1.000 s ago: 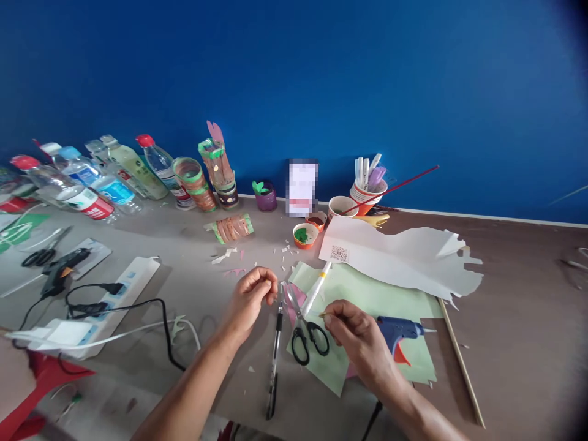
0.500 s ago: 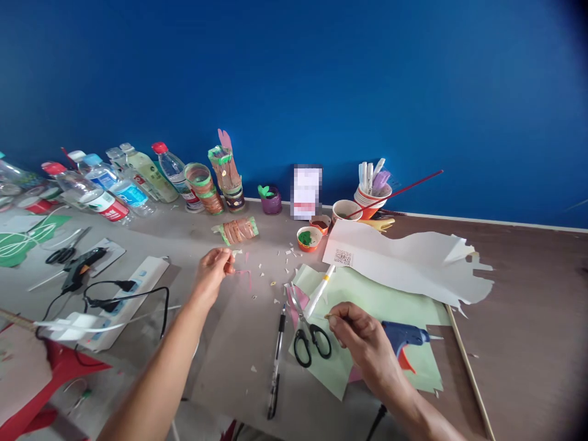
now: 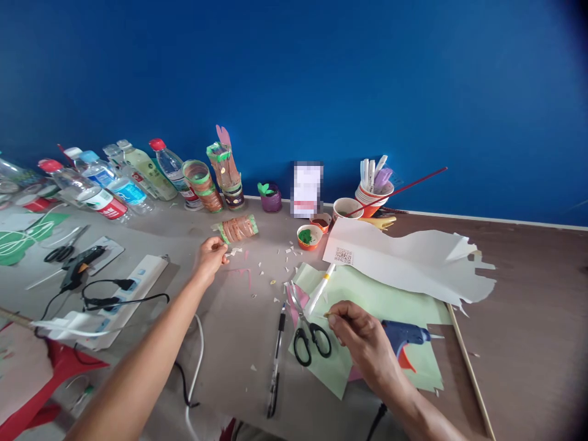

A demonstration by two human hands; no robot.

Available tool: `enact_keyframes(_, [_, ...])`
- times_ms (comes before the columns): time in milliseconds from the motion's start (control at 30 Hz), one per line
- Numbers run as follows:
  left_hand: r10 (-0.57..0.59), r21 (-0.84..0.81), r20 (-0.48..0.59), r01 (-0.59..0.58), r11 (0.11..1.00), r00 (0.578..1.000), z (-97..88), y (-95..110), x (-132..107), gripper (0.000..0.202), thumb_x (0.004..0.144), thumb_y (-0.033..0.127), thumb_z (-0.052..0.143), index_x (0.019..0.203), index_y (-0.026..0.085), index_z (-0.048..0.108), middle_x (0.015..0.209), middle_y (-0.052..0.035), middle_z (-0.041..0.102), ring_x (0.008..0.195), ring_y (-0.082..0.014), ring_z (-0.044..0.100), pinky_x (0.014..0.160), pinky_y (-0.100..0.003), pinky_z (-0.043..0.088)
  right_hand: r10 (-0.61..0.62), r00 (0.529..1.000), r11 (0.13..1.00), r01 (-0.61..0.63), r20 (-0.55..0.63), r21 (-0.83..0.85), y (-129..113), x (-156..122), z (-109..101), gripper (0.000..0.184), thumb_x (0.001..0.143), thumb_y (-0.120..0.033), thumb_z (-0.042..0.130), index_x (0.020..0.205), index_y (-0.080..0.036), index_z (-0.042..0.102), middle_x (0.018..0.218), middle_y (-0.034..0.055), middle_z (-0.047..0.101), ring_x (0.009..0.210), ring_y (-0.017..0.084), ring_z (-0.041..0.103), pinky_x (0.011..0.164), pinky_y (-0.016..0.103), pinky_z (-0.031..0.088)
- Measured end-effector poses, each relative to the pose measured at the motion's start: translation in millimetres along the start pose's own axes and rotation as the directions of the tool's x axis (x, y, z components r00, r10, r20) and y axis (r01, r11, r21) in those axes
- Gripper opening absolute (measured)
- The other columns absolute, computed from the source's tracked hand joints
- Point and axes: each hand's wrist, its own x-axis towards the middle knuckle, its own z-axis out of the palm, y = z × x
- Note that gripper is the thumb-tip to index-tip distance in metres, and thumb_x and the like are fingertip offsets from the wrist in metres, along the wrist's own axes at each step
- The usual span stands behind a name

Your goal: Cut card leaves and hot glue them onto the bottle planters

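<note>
My left hand (image 3: 211,258) is closed, with its fingertips just below the near left end of a brown cylinder with green edges (image 3: 239,229) lying on its side. Whatever it may pinch is hidden. Small white paper scraps (image 3: 235,252) lie right beside those fingers. Over pale green paper (image 3: 367,300), my right hand (image 3: 356,327) pinches something tiny and pale at thumb and forefinger, too small to name. Black-handled scissors (image 3: 312,343) lie just left of it, beside a white marker (image 3: 320,290). A blue glue gun (image 3: 407,334) is partly hidden behind that hand.
Several plastic bottles (image 3: 131,191) stand at the back left, near painted containers (image 3: 202,184). A power strip (image 3: 133,300) with cords lies left. Paint cups (image 3: 309,237), a cup of markers (image 3: 374,193) and torn white paper (image 3: 408,257) are at back right. A pen (image 3: 277,361) lies centre.
My left hand has moved a little left and up, toward the lying brown cylinder; white scraps now show beside its fingers. My right hand stays nearly still, its pinch unchanged.
</note>
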Motion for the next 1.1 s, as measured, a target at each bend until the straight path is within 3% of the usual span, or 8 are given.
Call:
enact_keyframes(300, [0.099,0.066,-0.011,-0.098,0.993,0.995,0.5,13,1,0.022,0.062,0.03,0.07,0.075,0.017,0.059,0.062,0.0072,0.049,0.042,-0.0043,0.039,0.048,-0.022,0.045,-0.027,0.999,1.0,0.027,-0.031,-0.011,1,-1,2,0.024,0.076,-0.04,0.058,0.065,-0.019,0.054,0.053,-0.0053,0.037,0.05,0.01,0.032,0.045,0.022,0.03])
enact_keyframes(433, [0.201,0.124,0.014,-0.201,0.972,0.98,-7.5,36,0,0.018,0.065,0.028,0.068,0.079,0.017,0.064,0.069,0.0038,0.055,0.051,-0.008,0.046,0.053,-0.022,0.043,-0.05,0.999,0.998,0.05,-0.016,-0.03,3,0,0,0.022,0.078,-0.037,0.056,0.067,-0.019,0.055,0.052,-0.0061,0.035,0.049,0.01,0.031,0.045,0.022,0.029])
enact_keyframes(533, [0.264,0.178,0.104,-0.279,0.944,0.959,-13.2,63,-12,0.016,0.062,0.023,0.072,0.076,0.018,0.069,0.071,0.0012,0.061,0.063,-0.0126,0.052,0.058,-0.021,0.041,-0.166,0.986,0.985,0.165,-0.025,-0.052,5,0,-2,0.019,0.082,-0.033,0.055,0.068,-0.02,0.056,0.061,-0.0024,0.046,0.056,0.012,0.044,0.052,0.024,0.04])
enact_keyframes(667, [0.327,0.323,0.533,-0.545,0.774,0.78,-11.7,101,-51,0.002,0.068,0.022,0.07,0.067,0.02,0.069,0.076,-0.0016,0.063,0.071,-0.0177,0.056,0.064,-0.024,0.042,-0.378,0.924,0.916,0.382,0.053,-0.124,7,-2,-6,0.011,0.084,-0.023,0.058,0.074,-0.021,0.062,0.11,0.0086,0.059,0.107,0.021,0.057,0.091,0.035,0.047])
enact_keyframes(833, [0.302,0.284,0.791,-0.757,0.589,0.532,-1.0,120,-106,0.012,0.081,0.02,0.061,0.078,0.024,0.072,0.085,-0.0029,0.064,0.075,-0.0181,0.058,0.071,-0.026,0.042,-0.372,0.887,0.885,0.428,0.273,-0.184,2,-9,-9,0.013,0.087,-0.017,0.059,0.08,-0.021,0.069,0.156,0.0083,0.027,0.144,0.029,0.028,0.107,0.044,0.04])
enact_keyframes(900, [0.313,0.273,0.827,-0.82,0.503,0.468,2.9,122,-121,0.017,0.085,0.02,0.056,0.08,0.024,0.072,0.088,-0.0041,0.064,0.078,-0.019,0.058,0.074,-0.028,0.042,-0.347,0.881,0.89,0.417,0.322,-0.182,-1,-11,-9,0.013,0.087,-0.018,0.06,0.08,-0.02,0.07,0.157,0.0086,0.026,0.147,0.029,0.021,0.107,0.045,0.04])
enact_keyframes(967, [0.324,0.253,0.853,-0.866,0.43,0.41,6.0,124,-131,0.019,0.089,0.022,0.052,0.084,0.023,0.071,0.091,-0.0048,0.064,0.08,-0.0187,0.058,0.075,-0.029,0.042,-0.341,0.865,0.896,0.418,0.369,-0.151,-2,-11,-9,0.013,0.088,-0.018,0.06,0.082,-0.02,0.071,0.15,0.0105,0.04,0.149,0.027,0.016,0.109,0.043,0.039])
enact_keyframes(1100, [0.319,0.196,0.884,-0.891,0.409,0.341,10.9,129,-141,0.02,0.094,0.016,0.047,0.088,0.02,0.066,0.091,-0.003,0.062,0.081,-0.0148,0.057,0.074,-0.027,0.043,-0.355,0.837,0.907,0.416,0.416,-0.063,4,-7,-11,0.014,0.092,-0.022,0.058,0.088,-0.023,0.072,0.118,0.0109,0.066,0.15,0.019,0.012,0.116,0.038,0.028])
